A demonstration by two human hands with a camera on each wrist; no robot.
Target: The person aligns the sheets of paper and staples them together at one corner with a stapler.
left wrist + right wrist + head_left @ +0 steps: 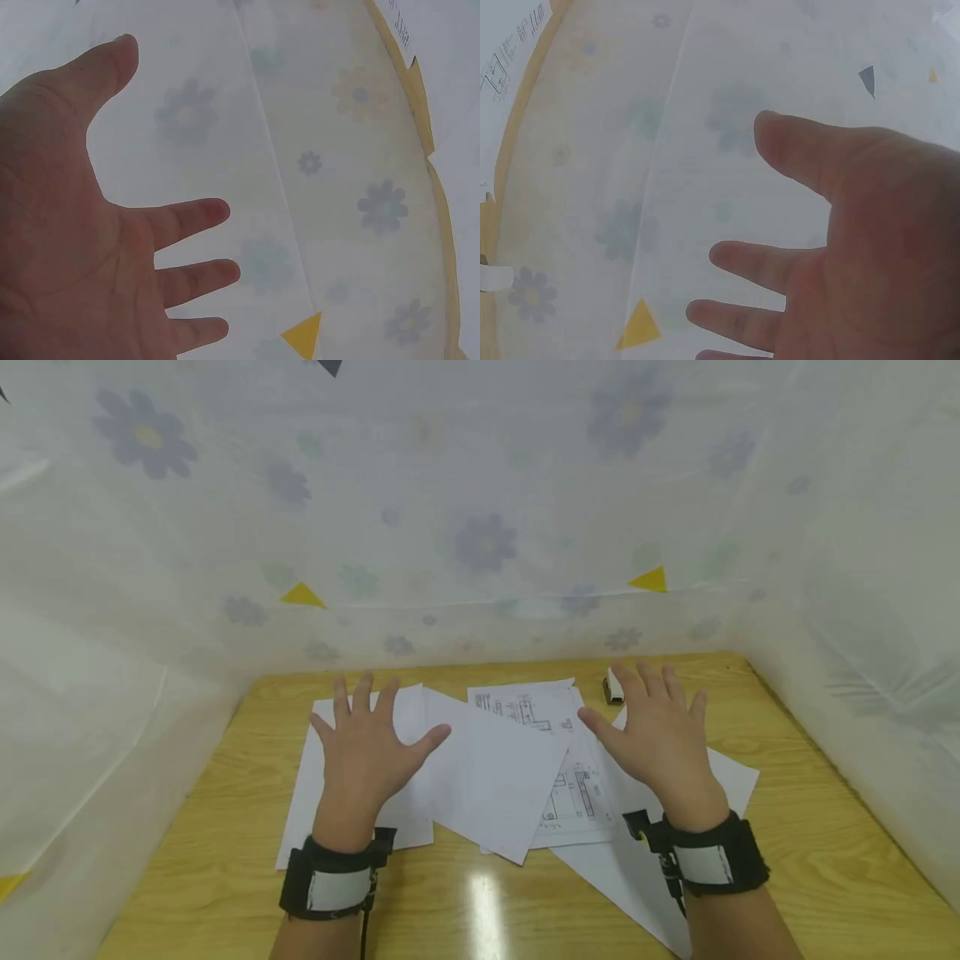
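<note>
Several white paper sheets [480, 768] lie overlapping on a wooden table [810, 827], some blank, some printed with technical drawings [525, 706]. My left hand [367, 743] hovers open, fingers spread, above the left sheets. My right hand [660, 735] is raised the same way above the right sheets, fingers spread and holding nothing. A small white and dark stapler [613, 687] sits just behind the right hand's fingers. In the wrist views each palm, the left hand [97, 225] and the right hand [855, 225], shows open against the flowered curtain.
A translucent curtain with pale flowers and yellow triangles [480, 543] walls in the table at the back and on both sides. Black bands with white patches wrap both wrists [333, 881]. Bare wood shows along the front edge and right side.
</note>
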